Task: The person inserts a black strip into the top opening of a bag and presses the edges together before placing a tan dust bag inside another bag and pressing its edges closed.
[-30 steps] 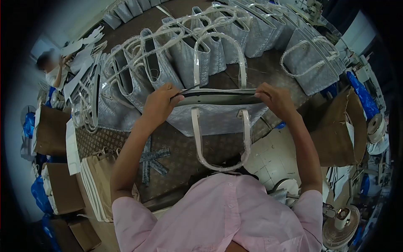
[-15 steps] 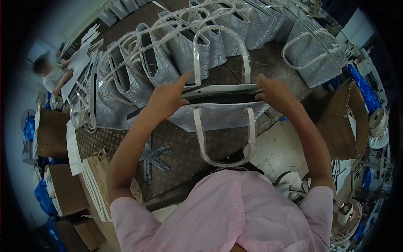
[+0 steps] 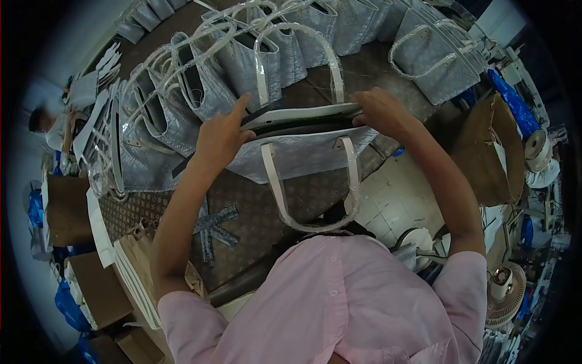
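Observation:
A silver-grey patterned tote bag (image 3: 303, 159) stands upright on the brown table, its white-edged mouth partly open and dark inside. My left hand (image 3: 223, 134) pinches the left end of the rim, index finger pointing up. At the right end, my right hand (image 3: 383, 114) grips the rim with bent fingers. One plastic-wrapped handle (image 3: 280, 197) hangs on the side toward me; the other handle (image 3: 330, 54) stands up behind the mouth.
Similar silver bags (image 3: 248, 60) stand in a row behind, more bags (image 3: 436, 60) at the right. Dark strips (image 3: 212, 227) lie on the table (image 3: 242, 261). Cardboard boxes (image 3: 100, 282) flank it; a fan (image 3: 504, 291) is lower right. Another person (image 3: 56, 130) is at the far left.
The view has shifted, so bags and table appear further left and slightly higher. Both my hands remain on the bag's rim, and the mouth looks slightly narrower.

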The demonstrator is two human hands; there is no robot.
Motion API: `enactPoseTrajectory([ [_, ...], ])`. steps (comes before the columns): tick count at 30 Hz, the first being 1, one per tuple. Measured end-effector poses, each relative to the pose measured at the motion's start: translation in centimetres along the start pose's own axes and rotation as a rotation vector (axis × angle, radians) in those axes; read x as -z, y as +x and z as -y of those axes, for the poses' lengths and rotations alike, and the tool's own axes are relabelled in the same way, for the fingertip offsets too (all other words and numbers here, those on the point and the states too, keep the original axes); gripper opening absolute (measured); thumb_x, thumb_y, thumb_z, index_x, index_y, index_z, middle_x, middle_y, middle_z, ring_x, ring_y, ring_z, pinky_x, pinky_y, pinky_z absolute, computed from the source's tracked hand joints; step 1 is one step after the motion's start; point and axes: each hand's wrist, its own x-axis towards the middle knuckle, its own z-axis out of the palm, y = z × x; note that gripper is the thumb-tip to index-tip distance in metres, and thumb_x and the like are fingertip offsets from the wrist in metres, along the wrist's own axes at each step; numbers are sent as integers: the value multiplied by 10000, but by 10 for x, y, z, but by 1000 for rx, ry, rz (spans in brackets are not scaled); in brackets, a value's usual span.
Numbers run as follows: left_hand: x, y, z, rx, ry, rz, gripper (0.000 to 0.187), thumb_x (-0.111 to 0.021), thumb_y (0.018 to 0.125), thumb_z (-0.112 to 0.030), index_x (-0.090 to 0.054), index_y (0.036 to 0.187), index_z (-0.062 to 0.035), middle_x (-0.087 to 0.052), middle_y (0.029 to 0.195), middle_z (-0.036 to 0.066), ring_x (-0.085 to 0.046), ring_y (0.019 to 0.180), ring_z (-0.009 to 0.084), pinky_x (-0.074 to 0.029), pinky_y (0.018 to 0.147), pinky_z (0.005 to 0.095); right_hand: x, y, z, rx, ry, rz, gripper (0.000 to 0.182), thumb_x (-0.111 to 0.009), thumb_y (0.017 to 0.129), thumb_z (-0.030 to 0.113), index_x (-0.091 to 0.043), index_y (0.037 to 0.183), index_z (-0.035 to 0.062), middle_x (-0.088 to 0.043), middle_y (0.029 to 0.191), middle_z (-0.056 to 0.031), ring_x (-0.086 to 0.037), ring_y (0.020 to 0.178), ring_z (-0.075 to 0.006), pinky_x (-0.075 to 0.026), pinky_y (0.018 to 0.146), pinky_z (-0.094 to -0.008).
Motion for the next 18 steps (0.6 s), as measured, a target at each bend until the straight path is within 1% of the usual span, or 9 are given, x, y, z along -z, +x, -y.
enactPoseTrajectory([
  [2,-1,1,-2,49,-32,-43,661,-730,706,-215,-408,1267,-78,-629,740,174,-614,720,361,-464,609,440,-2,2,-1,11,-33,-33,255,-739,656,171,-590,788,11,-609,820,-185,-597,830,-362,-483,726,-436],
  [3,-2,1,-1,50,-33,-40,661,-730,706,-215,-408,1267,-78,-629,740,174,-614,720,361,-464,609,440,-2,3,-2,10,-31,-31,255,-739,656,171,-590,788,11,-609,820,-185,-597,830,-362,-483,726,-436],
  [5,-3,2,1,73,-38,-76,490,-728,705,-220,-527,1122,-59,-633,764,179,-615,753,358,-465,633,444,-3,5,-2,1,-38,-37,255,-740,656,175,-594,790,15,-611,816,-181,-603,825,-359,-486,721,-433],
  [6,-2,3,1,78,-35,-72,490,-728,705,-220,-527,1122,-59,-633,764,179,-615,753,358,-465,633,444,-3,5,-1,5,-33,-35,255,-740,656,175,-594,790,15,-611,816,-181,-603,825,-359,-486,721,-433],
  [8,0,5,-3,113,-59,-71,350,-722,708,-229,-587,972,-43,-634,773,176,-613,769,359,-466,645,448,-3,6,1,-20,-49,-41,260,-742,655,179,-595,794,16,-611,817,-179,-606,821,-359,-488,717,-432],
  [9,-1,5,-3,119,-53,-66,350,-722,708,-229,-587,972,-43,-634,773,176,-613,769,359,-466,645,448,-3,7,1,-15,-42,-39,260,-742,655,179,-595,794,16,-611,817,-179,-606,821,-359,-488,717,-432],
  [11,-2,5,-3,116,-50,-91,316,-716,711,-237,-601,922,-32,-635,778,169,-613,770,361,-471,650,444,-3,8,1,-39,-50,-37,257,-743,654,177,-598,789,13,-613,809,-185,-608,819,-360,-489,717,-434],
  [15,-1,8,-5,163,-29,-49,324,-717,709,-242,-599,924,-30,-634,779,171,-614,778,359,-475,658,442,-4,9,1,-35,-61,-33,253,-744,653,178,-602,780,12,-617,797,-191,-614,811,-358,-491,713,-437],
  [18,-4,8,-4,165,2,-67,342,-731,701,-262,-615,935,-41,-644,757,155,-626,770,330,-475,665,422,-4,9,1,-51,-52,-29,250,-745,654,181,-605,773,10,-622,790,-189,-619,803,-355,-493,709,-439],
])
